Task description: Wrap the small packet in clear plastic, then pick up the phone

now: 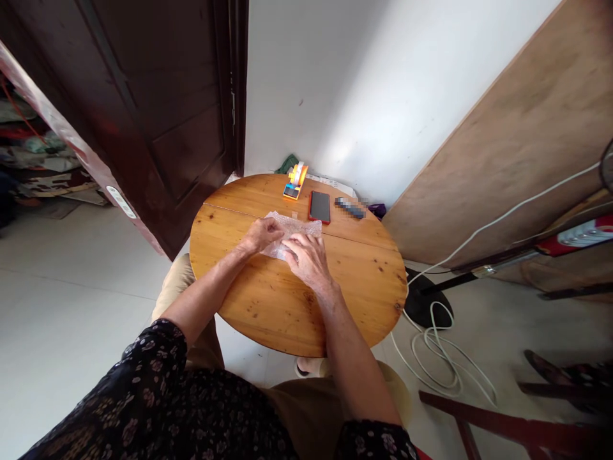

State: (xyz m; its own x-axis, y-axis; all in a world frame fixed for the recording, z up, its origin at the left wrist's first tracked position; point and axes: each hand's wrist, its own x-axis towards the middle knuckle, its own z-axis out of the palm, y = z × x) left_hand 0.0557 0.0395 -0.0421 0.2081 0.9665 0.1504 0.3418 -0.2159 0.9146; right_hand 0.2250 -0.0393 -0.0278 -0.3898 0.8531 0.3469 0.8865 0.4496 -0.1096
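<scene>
Lying on the round wooden table [357, 275], the bubble wrap [302, 226] sits under both hands, presumably to keep it flat and steady. The right hand [309, 259] presses on it, fingers loosely spread; the left hand [261, 235] has curled fingers at its left side, and I cannot tell whether they pinch it. Beyond, a red-cased smartphone [320, 207] and tape dispenser [295, 181] seem placed within reach, near the wall [335, 83].

No text, brand or number can be read. Any print on the paper [334, 184] and the red-and-white cylinder [577, 237] is too blurred to be made out; the dark object [351, 207] is partly masked by pixelation.
</scene>
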